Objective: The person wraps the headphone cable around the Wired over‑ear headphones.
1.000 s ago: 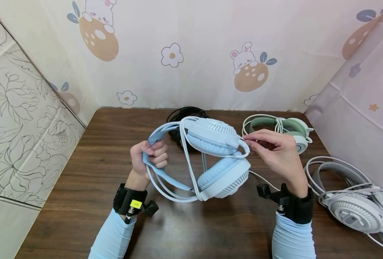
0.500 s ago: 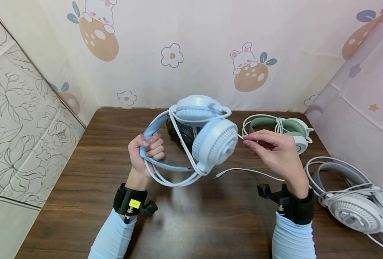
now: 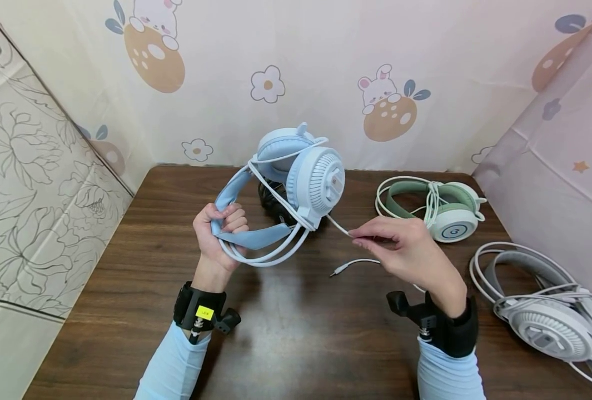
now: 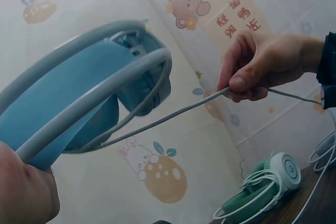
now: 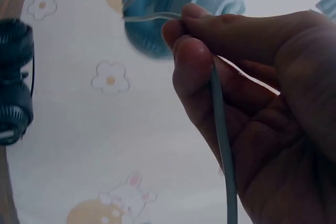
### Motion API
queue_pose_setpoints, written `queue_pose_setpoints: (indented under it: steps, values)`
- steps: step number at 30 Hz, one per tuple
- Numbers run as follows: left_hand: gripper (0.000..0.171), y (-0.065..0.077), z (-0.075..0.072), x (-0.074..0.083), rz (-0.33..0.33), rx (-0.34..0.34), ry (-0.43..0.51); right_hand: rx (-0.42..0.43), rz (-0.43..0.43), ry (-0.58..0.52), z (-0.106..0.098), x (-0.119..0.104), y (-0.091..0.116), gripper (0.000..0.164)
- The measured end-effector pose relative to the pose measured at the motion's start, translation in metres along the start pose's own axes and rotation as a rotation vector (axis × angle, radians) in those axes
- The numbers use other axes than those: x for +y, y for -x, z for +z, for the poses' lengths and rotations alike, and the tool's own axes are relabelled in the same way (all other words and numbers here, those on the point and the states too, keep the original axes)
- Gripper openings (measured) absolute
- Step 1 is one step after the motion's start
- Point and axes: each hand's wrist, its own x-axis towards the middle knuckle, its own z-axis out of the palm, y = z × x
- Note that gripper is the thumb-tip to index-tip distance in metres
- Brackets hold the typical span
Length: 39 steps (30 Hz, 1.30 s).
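Light blue headphones (image 3: 317, 180) are up over the table, their ear cups toward the back. My left hand (image 3: 220, 236) grips them by the padded headband, fingers curled round it. A white cable (image 4: 173, 114) runs from the headphones to my right hand (image 3: 401, 244), which pinches it between thumb and fingertips. In the right wrist view the cable's other part (image 5: 223, 145) passes down across the palm. Its free end, a slim plug (image 3: 339, 270), hangs below the right hand in the head view. Turns of cable also wrap round the headband and cups.
Black headphones (image 3: 272, 204) lie behind the blue pair, partly hidden. Green and white headphones (image 3: 454, 222) lie at the back right of the brown table (image 3: 140, 266). White and grey headphones (image 3: 551, 328) lie at the right edge. Patterned cloth hangs behind.
The blue headphones have swung up and left, away from the right hand, and turned. The right hand has slid down and left, with a length of cable now drawn out between them.
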Motion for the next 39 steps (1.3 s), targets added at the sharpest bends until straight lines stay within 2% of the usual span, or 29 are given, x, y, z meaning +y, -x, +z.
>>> queue_pose_setpoints:
  steps: [4, 8, 12, 16, 21, 25, 28, 33, 39]
  values:
    - [0.008, 0.001, 0.003, 0.003, 0.068, 0.051, -0.031, -0.031, -0.037, 0.004, 0.005, -0.011, -0.002, 0.027]
    - [0.008, 0.000, 0.004, 0.004, 0.108, 0.050, -0.079, -0.013, -0.096, -0.005, 0.010, -0.018, -0.002, 0.030]
    - [0.010, 0.001, 0.005, 0.001, 0.143, 0.053, -0.189, -0.003, -0.136, -0.021, 0.016, -0.023, -0.002, 0.033]
    - [0.016, 0.001, 0.008, 0.000, 0.160, 0.100, -0.310, -0.022, -0.128, -0.005, 0.022, -0.028, -0.002, 0.033]
    - [0.020, 0.002, 0.014, 0.005, 0.126, 0.165, -0.447, -0.103, -0.177, 0.040, 0.021, -0.036, -0.002, 0.034]
    - [0.024, 0.006, 0.018, 0.008, 0.103, 0.211, -0.612, -0.186, -0.221, 0.097, 0.012, -0.043, -0.004, 0.035]
    - [0.024, 0.008, 0.018, 0.008, 0.081, 0.250, -0.684, -0.223, -0.240, 0.147, 0.005, -0.047, -0.009, 0.034]
    - [0.022, 0.011, 0.012, 0.002, 0.010, 0.303, -0.723, -0.244, -0.301, 0.210, 0.000, -0.050, -0.020, 0.030]
    - [0.020, 0.015, 0.005, -0.013, -0.045, 0.296, -0.951, -0.259, -0.380, 0.224, -0.006, -0.051, -0.037, 0.034]
